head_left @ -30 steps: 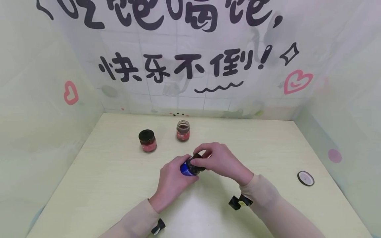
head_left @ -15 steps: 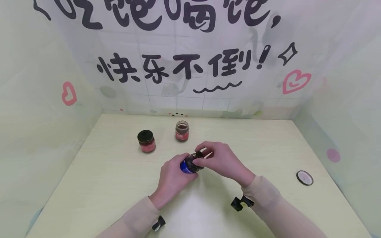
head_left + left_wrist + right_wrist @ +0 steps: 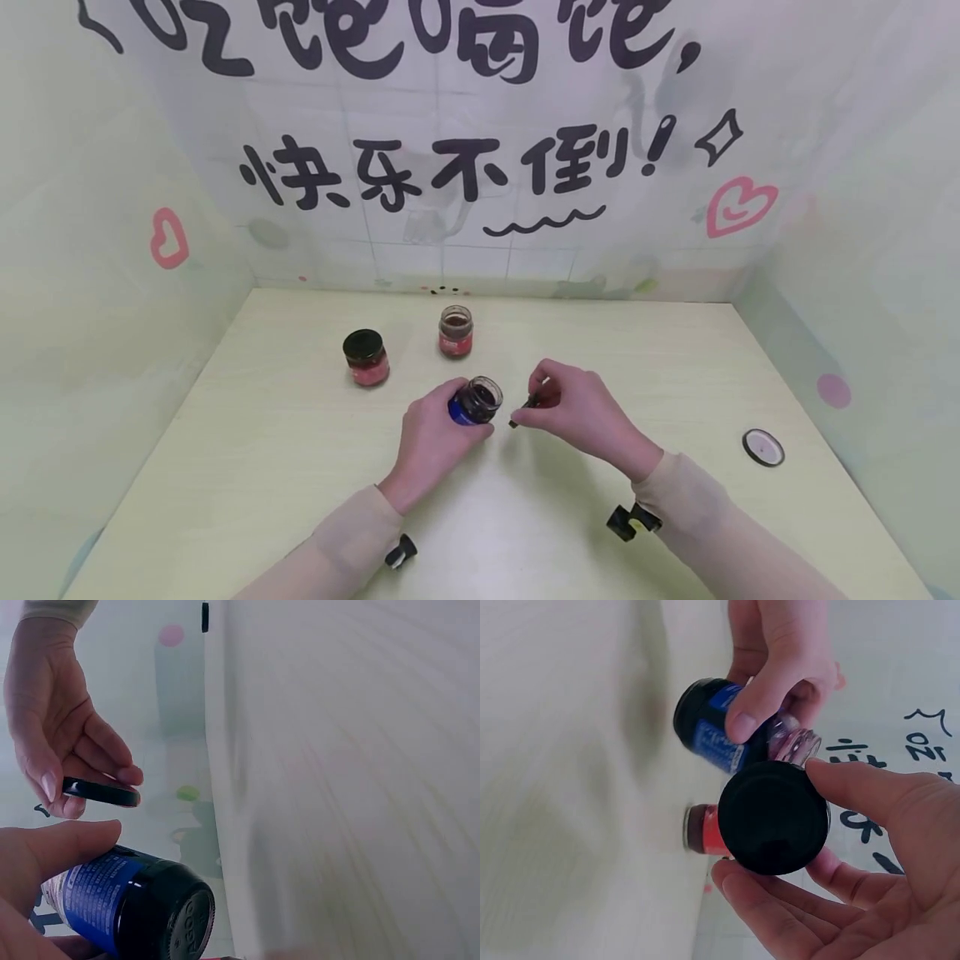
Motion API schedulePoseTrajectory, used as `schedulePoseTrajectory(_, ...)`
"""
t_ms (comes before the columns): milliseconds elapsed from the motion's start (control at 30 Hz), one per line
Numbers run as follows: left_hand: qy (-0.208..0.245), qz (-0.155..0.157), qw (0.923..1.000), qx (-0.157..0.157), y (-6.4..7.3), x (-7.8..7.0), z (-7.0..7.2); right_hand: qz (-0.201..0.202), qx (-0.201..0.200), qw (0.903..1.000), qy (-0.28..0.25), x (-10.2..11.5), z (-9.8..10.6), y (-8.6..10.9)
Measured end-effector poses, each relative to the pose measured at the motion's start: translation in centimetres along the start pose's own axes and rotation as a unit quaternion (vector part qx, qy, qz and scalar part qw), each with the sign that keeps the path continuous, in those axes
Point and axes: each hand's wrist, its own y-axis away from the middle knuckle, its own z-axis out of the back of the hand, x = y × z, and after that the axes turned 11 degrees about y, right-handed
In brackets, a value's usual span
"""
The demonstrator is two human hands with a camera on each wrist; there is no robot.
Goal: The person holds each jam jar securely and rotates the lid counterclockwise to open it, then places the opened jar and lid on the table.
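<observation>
My left hand [image 3: 435, 442] grips a dark glass jar [image 3: 475, 404] with a blue label, its thumb and fingers wrapped about the sides. The jar's mouth is uncovered and tilts toward the right. Just right of it, my right hand [image 3: 585, 410] pinches a round black lid [image 3: 774, 817] by the rim, apart from the jar. In the head view that lid [image 3: 523, 410] appears nearly edge-on. The left wrist view shows the base of the blue-labelled jar [image 3: 150, 900] with raised marks, and the lid [image 3: 101, 792] between the right thumb and fingers.
Behind the hands stand a red-labelled jar [image 3: 456, 333] without a lid and, to its left, another red-labelled jar [image 3: 367, 358] wearing a black lid. A second loose lid [image 3: 763, 447] lies white side up at the table's right. Printed walls [image 3: 480, 258] enclose the pale table.
The black lid has come off the blue-labelled jar, and my right hand has moved right with it. My left hand keeps holding the jar, whose open mouth now shows.
</observation>
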Motion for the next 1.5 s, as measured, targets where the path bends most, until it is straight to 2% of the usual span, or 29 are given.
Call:
schedulePoseTrajectory(167, 0.002, 0.017, 0.9998, -0.007, -0.5, 0.1, -0.1, -0.016, -0.003, 0.9997, 0.021, -1.5, 0.2, 0.7)
schedulePoseTrajectory(533, 0.01, 0.024, 0.9994, -0.025, -1.5, 0.6, -0.6, -0.043, -0.007, 0.9951, 0.088, -5.3, 0.8, 2.5)
schedulePoseTrajectory(967, 0.04, 0.046, 0.9961, -0.064, -3.2, 2.0, -0.3, -0.087, -0.036, 0.982, 0.164, -10.4, 1.8, 5.4)
schedulePoseTrajectory(1233, 0.055, 0.061, 0.9936, -0.078, -4.4, 2.9, -0.2, -0.094, -0.052, 0.971, 0.213, -13.3, 2.9, 7.4)
schedulePoseTrajectory(1500, 0.06, 0.063, 0.993, -0.079, -4.9, 2.9, 0.1, -0.1, -0.068, 0.963, 0.241, -15.6, 3.9, 9.2)
